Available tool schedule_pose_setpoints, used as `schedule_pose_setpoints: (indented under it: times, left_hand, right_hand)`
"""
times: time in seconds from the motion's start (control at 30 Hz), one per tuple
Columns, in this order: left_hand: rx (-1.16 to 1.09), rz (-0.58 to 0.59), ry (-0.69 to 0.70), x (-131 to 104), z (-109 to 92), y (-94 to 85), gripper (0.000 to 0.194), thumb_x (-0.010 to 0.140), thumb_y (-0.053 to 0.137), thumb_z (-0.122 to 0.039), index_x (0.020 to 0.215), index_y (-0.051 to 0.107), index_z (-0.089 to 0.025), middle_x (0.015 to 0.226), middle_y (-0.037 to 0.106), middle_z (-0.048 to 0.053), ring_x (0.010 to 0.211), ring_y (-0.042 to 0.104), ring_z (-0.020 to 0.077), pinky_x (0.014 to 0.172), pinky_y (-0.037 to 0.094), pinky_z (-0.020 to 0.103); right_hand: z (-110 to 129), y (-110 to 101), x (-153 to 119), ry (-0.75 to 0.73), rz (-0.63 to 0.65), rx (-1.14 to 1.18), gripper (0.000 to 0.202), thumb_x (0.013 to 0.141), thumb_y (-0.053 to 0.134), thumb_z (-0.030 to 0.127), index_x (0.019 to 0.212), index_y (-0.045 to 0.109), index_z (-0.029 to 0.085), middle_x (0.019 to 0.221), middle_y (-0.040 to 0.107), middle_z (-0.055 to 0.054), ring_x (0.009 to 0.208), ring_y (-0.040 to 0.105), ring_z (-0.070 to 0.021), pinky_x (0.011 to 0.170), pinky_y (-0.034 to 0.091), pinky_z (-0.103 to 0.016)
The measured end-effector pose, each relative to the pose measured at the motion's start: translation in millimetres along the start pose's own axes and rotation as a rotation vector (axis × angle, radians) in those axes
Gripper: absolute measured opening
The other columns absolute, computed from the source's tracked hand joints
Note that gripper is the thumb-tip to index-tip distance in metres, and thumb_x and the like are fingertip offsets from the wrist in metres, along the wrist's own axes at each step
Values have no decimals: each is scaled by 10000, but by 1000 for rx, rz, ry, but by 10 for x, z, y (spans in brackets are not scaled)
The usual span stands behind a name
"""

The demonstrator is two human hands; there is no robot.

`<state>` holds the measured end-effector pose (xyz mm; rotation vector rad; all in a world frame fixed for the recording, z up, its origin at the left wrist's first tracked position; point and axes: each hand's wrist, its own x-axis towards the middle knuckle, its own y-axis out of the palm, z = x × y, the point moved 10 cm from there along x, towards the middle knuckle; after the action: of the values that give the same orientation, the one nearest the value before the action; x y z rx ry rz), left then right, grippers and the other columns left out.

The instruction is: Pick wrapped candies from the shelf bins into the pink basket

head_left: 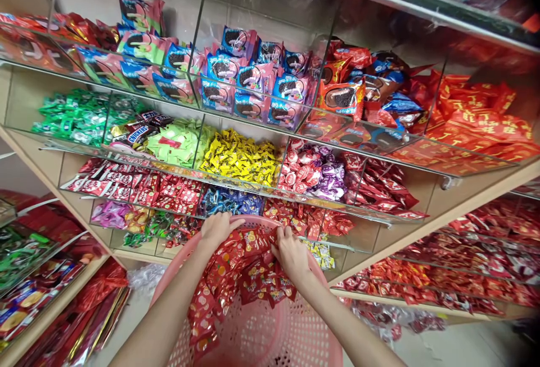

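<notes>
A pink plastic basket with a perforated wall stands below me, tilted so that its inside shows. Red candy packets with small round fruit prints are heaped against its far and left inner sides. My left hand is closed over the basket's far rim, its thumb lying along the edge and its other fingers partly hidden. Just inside the rim, further right, my right hand has its fingers curled on the red packets. The bottom of the basket shows beneath the heap.
Tiered shelves with clear dividers rise in front, holding blue-and-pink cookie packs, yellow candies, green candies and red-orange packs. Red packets fill a low bin behind the rim. Another shelf stands at left.
</notes>
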<state>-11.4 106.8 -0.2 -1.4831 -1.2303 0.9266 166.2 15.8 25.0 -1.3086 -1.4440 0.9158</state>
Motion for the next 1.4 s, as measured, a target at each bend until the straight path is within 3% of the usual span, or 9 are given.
schedule_pose_setpoints:
  times: [0.37,0.57,0.73,0.93,1.03,1.13,1.23,1.3,1.4]
  left_hand:
    - [-6,46,-39,-18,10,23,745,697,204,-733,972,606,-169,919,632,145,890,583,279,746,427,341]
    - [-1,42,-42,-22,11,12,748,696,204,-734,968,606,-165,911,633,144,881,587,282,739,431,342]
    - [6,11,-1,-5,-6,6,760,681,154,-755,918,605,-191,867,646,122,834,595,298,688,444,384]
    - [13,48,-34,-7,8,37,766,684,188,-748,951,611,-169,892,635,157,871,585,282,745,428,367]
    - [11,56,-43,-15,2,31,759,690,199,-741,961,611,-165,903,632,157,885,582,276,758,423,353]
    - [4,65,-53,-23,5,30,745,693,215,-735,962,610,-164,904,632,152,892,580,276,761,422,345]
    - [-1,64,-54,-30,1,22,723,704,227,-722,969,607,-167,915,632,149,900,579,280,760,421,349]
    - [0,65,-61,-35,3,18,706,715,230,-709,969,607,-169,929,631,150,912,576,283,766,418,353]
    - [1,73,-70,-42,3,15,686,731,235,-690,974,606,-166,942,629,153,928,573,282,779,412,352]
  right_hand:
    - [45,55,-2,-42,-9,27,436,782,519,272,1173,363,161,1040,491,-123,822,580,-199,582,467,-270]
    - [97,94,37,-63,-2,73,437,794,495,218,1203,354,155,1037,504,-123,844,566,-207,612,471,-285]
    - [55,63,-22,-83,-35,100,478,768,555,305,1187,359,185,1101,465,-117,893,538,-207,660,460,-286]
    - [21,-32,-122,-92,-58,130,430,765,555,381,1126,407,199,1019,486,-76,859,543,-199,648,446,-278]
    - [-99,-95,-89,-125,-49,223,468,787,511,423,1178,377,203,1027,483,-76,825,558,-181,624,436,-261]
    - [-289,-89,60,-247,-26,384,505,797,458,495,1205,365,212,1083,478,-77,875,557,-173,670,434,-256]
    - [-589,91,327,-264,6,483,405,854,376,452,1161,421,191,1094,501,-78,935,543,-151,774,406,-244]
    - [-831,366,527,-131,75,398,334,884,348,352,1139,449,161,1105,514,-98,961,539,-146,782,393,-233]
    - [-932,841,694,-47,272,209,265,849,426,232,1086,503,143,1081,550,-127,967,552,-167,749,398,-233]
